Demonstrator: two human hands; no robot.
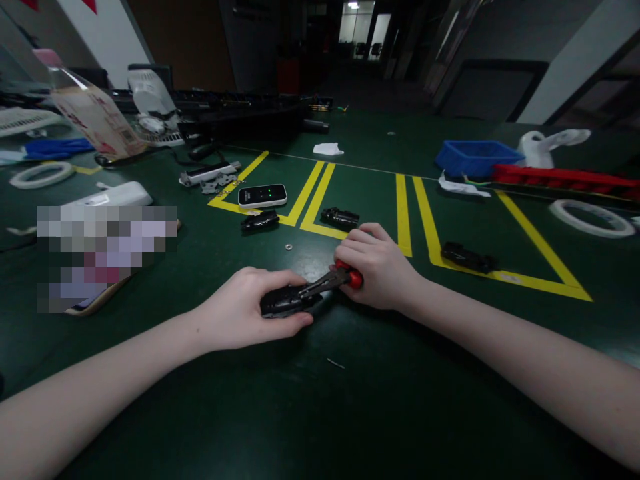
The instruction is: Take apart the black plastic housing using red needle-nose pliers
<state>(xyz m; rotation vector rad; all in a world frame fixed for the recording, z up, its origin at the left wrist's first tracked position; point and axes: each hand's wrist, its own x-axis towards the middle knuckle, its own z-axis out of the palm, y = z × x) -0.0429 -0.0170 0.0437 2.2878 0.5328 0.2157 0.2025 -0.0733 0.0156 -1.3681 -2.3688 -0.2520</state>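
My left hand [250, 310] grips a black plastic part [285, 303] between thumb and fingers, low over the green table. In my right hand [377, 270] is a pair of red-handled pliers [325, 283], my fingers closed round the handles. The plier jaws reach left onto the right end of the black part; whether they pinch anything there I cannot tell. A small metal ring [289, 247] lies beyond the part, and a thin metal pin or wire [335, 363] lies nearer to me.
Similar black parts lie near yellow tape marks: one at left [260, 221], one in the middle [340, 217], one at right [467, 258]. A white-edged device [263, 195] shows green lights. Around stand a phone [115, 267], a bottle [95, 113], a blue bin [477, 157] and tape rolls [593, 219].
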